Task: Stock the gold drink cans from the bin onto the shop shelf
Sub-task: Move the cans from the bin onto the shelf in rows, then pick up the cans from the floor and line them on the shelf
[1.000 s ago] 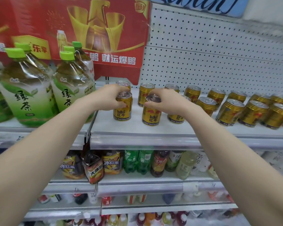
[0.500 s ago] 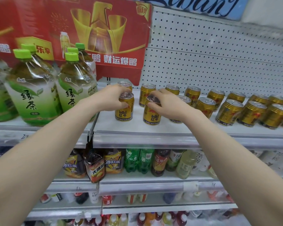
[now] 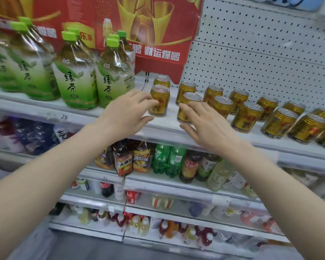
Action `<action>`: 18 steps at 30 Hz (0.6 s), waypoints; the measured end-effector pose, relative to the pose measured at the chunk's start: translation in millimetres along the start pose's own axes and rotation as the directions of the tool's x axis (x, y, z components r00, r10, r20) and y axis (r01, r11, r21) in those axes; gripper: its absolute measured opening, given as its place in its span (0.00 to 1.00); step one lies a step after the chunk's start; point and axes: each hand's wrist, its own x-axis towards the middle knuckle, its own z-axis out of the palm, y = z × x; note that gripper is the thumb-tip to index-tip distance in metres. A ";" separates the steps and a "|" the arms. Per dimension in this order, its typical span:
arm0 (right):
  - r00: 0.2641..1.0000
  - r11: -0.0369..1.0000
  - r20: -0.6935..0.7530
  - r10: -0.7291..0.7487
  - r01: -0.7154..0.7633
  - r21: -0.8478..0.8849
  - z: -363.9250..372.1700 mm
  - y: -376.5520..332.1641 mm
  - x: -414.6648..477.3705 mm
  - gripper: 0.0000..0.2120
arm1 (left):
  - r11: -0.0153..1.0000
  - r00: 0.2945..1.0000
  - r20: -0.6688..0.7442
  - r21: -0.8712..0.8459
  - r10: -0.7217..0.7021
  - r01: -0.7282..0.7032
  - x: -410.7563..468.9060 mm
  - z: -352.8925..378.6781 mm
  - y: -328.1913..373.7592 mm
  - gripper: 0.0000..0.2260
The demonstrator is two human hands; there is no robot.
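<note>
Gold drink cans (image 3: 247, 117): upright on the shop shelf (image 3: 167, 126), in short files running from the pegboard (image 3: 251, 62) at the back toward the front edge, starting at the left end just beside the green tea bottles (image 3: 75, 77) and going on to the right edge of view. Ribbed gold walls, silver tops with pull tabs, red print low on the side. Slightly smeared by blur; no dents to be made out.

Step in hand, judged from the lie of things: letting go after a set-down. Two foremost cans at the left end, the left front can (image 3: 159, 101) and the neighbouring can (image 3: 186, 109), on their bases, well short of the front edge, held by nothing.

Left hand (image 3: 127, 114): fingers loose and spread, clasping nothing, tips at or just short of the left front can's side; contact impossible to tell. Right hand (image 3: 204, 124): likewise spread and empty, hanging before the neighbouring can and hiding its lower right part.

Next move, as a judgement: draw both hands straight back over the front edge without brushing the two cans, then reach down to the bin, out of view, for another pair. After that, set down upright in front of the next files to the right, labels outward.
</note>
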 end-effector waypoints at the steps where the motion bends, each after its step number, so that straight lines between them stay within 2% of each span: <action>1: 1.000 1.000 0.007 -0.021 0.021 0.008 0.5 -9.1 -10.8 0.27 | 1.000 1.000 -0.006 0.012 -0.007 0.007 -15.6 -3.0 6.7 0.19; 8: 0.990 0.974 -0.002 -0.143 0.141 0.175 23.9 -92.0 -90.4 0.25 | 0.984 0.984 0.049 -0.031 -0.173 0.174 -142.4 -2.0 60.8 0.15; 11: 0.985 0.948 0.015 -0.174 0.163 0.273 43.3 -133.6 -120.8 0.24 | 0.953 0.955 0.083 -0.077 -0.286 0.292 -197.9 10.9 85.4 0.15; 15: 0.976 0.896 0.102 -0.193 0.133 0.423 82.0 -188.8 -155.3 0.23 | 0.858 0.864 0.158 -0.129 -0.477 0.497 -274.2 34.5 110.2 0.16; 18: 0.965 0.846 0.173 -0.197 0.078 0.527 121.4 -236.8 -179.0 0.23 | 0.736 0.742 0.231 -0.131 -0.629 0.664 -340.0 57.7 124.4 0.17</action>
